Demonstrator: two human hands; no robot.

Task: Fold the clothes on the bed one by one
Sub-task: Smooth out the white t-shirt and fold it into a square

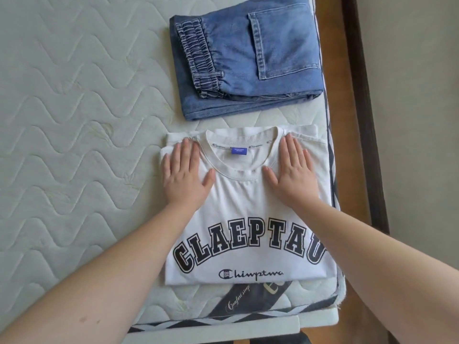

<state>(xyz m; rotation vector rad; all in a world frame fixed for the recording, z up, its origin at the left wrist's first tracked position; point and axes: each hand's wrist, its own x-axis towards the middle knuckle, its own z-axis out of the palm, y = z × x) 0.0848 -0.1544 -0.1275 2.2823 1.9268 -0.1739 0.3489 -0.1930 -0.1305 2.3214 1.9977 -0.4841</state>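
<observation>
A white T-shirt (243,209) with black block lettering lies folded into a rectangle near the mattress's right corner, collar and blue label facing away from me. My left hand (185,173) rests flat on its left shoulder, fingers straight. On the right shoulder my right hand (291,171) lies flat in the same way. Beyond the shirt sits a pair of blue jeans (246,58), folded, with the elastic waistband and a back pocket on top.
The quilted pale mattress (74,120) stretches left of the clothes. Its dark-trimmed edge (331,155) runs just right of the shirt, with a wooden bed frame (347,120) and pale floor beyond. A dark mattress label (255,295) shows below the shirt.
</observation>
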